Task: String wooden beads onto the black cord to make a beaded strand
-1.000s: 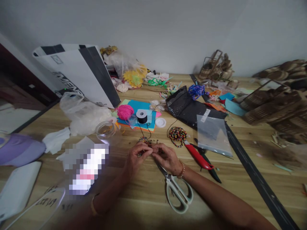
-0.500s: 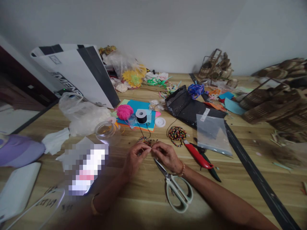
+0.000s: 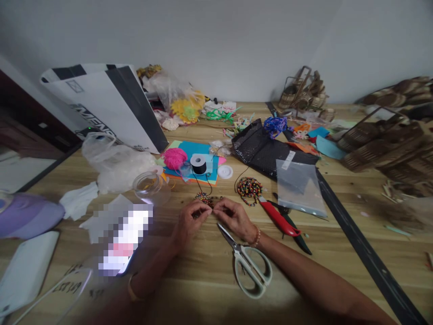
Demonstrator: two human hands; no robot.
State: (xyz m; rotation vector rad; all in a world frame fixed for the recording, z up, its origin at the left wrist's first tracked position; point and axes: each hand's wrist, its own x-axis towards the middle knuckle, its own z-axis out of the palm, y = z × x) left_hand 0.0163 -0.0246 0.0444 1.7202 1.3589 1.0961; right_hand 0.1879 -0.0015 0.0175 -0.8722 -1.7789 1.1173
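Note:
My left hand (image 3: pixel 191 222) and my right hand (image 3: pixel 237 220) meet at the middle of the table, each with thumb and forefinger pinched and the tips almost touching. Whatever lies between those fingertips is too small to make out. Just beyond my left fingers sits a small heap of multicoloured beads (image 3: pixel 203 197), partly hidden by that hand. Black cord runs to it from a spool (image 3: pixel 199 167) standing on coloured sheets (image 3: pixel 192 148). Beside my right hand lies a coiled string of beads (image 3: pixel 249 189). Scissors with pale handles (image 3: pixel 250 271) rest under my right wrist.
Right of my hands lie a red-handled tool (image 3: pixel 279 219), a clear plastic bag (image 3: pixel 301 192) and a black bubble mailer (image 3: pixel 259 151). Leftward are a clear jar (image 3: pixel 149 187), a lit phone (image 3: pixel 126 239) and a white paper bag (image 3: pixel 108 108). Woven baskets (image 3: pixel 368 140) stand far right.
The fingertips of both hands stay pinched close together, with only a slight shift. The view has moved a little; the things on the table lie as before.

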